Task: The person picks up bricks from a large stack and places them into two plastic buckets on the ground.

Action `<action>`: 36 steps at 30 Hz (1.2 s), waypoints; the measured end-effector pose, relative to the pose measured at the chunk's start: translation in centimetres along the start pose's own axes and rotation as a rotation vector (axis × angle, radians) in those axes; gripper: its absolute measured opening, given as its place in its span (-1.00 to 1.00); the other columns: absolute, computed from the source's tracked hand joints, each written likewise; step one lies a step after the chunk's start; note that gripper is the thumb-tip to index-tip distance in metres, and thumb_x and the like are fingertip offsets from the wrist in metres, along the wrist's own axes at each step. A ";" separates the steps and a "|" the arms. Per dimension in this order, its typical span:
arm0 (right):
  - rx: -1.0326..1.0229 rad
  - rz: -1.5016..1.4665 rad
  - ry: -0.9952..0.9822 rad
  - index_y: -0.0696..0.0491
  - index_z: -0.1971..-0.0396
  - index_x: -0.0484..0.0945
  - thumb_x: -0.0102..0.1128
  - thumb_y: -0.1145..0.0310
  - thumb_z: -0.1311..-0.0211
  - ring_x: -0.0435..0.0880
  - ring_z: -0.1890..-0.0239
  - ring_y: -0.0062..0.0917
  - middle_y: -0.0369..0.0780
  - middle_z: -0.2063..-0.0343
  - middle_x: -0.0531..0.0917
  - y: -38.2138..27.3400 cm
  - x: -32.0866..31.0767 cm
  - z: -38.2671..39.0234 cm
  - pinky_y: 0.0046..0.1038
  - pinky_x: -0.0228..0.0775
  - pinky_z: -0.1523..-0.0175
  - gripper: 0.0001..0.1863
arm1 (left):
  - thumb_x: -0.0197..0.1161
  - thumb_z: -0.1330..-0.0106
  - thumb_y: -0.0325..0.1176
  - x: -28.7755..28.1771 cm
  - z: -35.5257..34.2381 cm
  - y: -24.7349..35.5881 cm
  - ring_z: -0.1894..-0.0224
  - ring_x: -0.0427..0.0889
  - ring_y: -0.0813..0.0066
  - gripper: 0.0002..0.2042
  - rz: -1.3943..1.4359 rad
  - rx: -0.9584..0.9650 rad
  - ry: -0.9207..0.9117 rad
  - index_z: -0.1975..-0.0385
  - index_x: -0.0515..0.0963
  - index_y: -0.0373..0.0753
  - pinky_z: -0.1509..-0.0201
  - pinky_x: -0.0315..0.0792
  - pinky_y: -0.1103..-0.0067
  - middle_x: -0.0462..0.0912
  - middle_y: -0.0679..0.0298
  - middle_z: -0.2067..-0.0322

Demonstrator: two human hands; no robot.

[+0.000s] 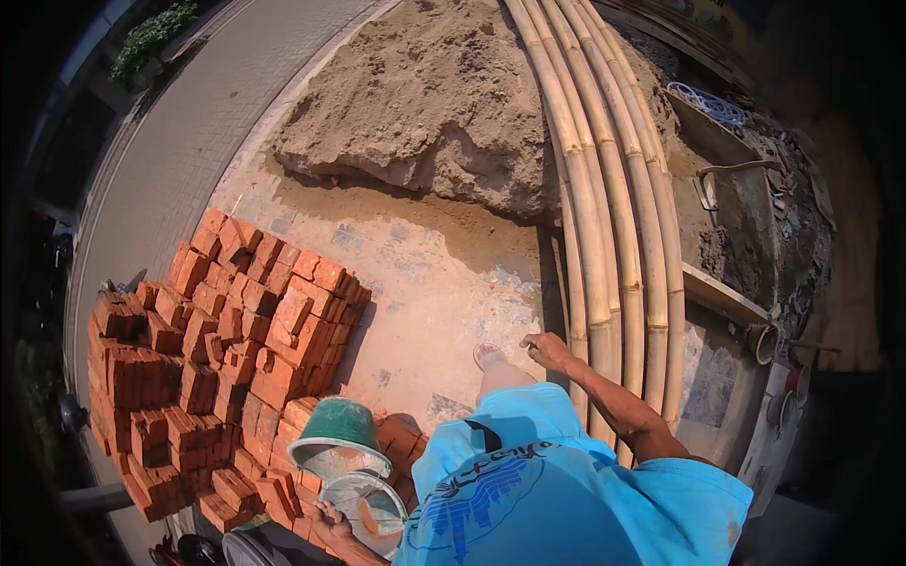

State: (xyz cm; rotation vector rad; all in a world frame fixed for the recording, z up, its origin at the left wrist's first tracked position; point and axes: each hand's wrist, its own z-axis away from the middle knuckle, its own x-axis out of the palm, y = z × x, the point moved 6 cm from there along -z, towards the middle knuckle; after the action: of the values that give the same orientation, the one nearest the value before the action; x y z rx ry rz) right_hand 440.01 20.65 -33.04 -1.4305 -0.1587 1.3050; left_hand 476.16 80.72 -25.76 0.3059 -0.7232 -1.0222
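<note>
My left hand (330,524) is at the lower left, fingers curled beside a grey bucket (387,500) with something reddish inside; what it grips, if anything, is unclear. A green bucket (335,420) with a crusted whitish rim lies just above that bucket, against stacked red bricks (198,358). My right hand (545,351) hangs out to the right with loosely curled fingers and nothing visible in them, near long bamboo poles (604,236). Below me show my blue shirt and one sandalled foot (489,355).
A big mound of sandy soil (415,113) lies ahead, beyond pale pavement (396,292). A paved path (160,170) runs along the left. Right of the poles are wooden boards (727,292), a coiled hose (708,104), a long-handled tool (708,189) and round containers (760,344).
</note>
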 end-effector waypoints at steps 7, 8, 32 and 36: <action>-0.400 0.021 -0.378 0.19 0.20 0.59 0.09 0.54 0.04 0.67 0.32 -0.15 -0.02 0.42 0.67 -17.5 1.2 -16.7 -0.23 0.49 0.16 -0.68 | 0.08 -0.44 -0.32 5.3 5.1 0.1 0.15 0.68 0.34 -0.84 -0.041 0.254 0.209 0.19 0.51 -0.28 0.72 0.37 0.73 0.67 0.24 0.32; -0.457 0.019 -0.455 0.18 0.19 0.58 0.09 0.53 0.03 0.67 0.31 -0.14 -0.02 0.41 0.67 -20.4 2.3 -17.6 -0.22 0.49 0.15 -0.68 | 0.08 -0.44 -0.33 6.1 5.9 -0.4 0.14 0.68 0.30 -0.83 -0.022 0.266 0.216 0.19 0.51 -0.29 0.71 0.40 0.73 0.67 0.22 0.31; -0.607 -0.077 -1.370 0.08 -0.06 0.54 0.16 0.42 -0.06 0.50 0.48 -0.58 -0.25 0.61 0.48 -49.5 31.0 -10.5 -0.49 0.37 0.31 -0.53 | 0.19 -0.36 -0.28 13.7 1.8 0.9 0.07 0.69 0.17 -0.70 0.341 0.367 0.122 0.03 0.42 -0.31 0.22 0.45 0.41 0.66 -0.01 0.14; -0.528 -0.277 -1.095 0.17 0.24 0.66 0.06 0.41 -0.12 0.43 0.56 -0.66 -0.30 0.67 0.48 -53.0 31.4 -18.6 -0.54 0.30 0.42 -0.73 | 0.20 -0.36 -0.29 11.8 1.8 2.3 0.29 0.71 0.33 -0.72 0.418 0.362 0.166 0.05 0.44 -0.32 0.57 0.40 0.64 0.67 0.02 0.29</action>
State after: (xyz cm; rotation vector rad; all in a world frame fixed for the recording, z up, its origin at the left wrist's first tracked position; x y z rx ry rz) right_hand 494.60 50.31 -16.18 -0.8826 -1.4537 1.7455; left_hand 480.20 71.94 -18.46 0.5212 -0.7797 -0.4605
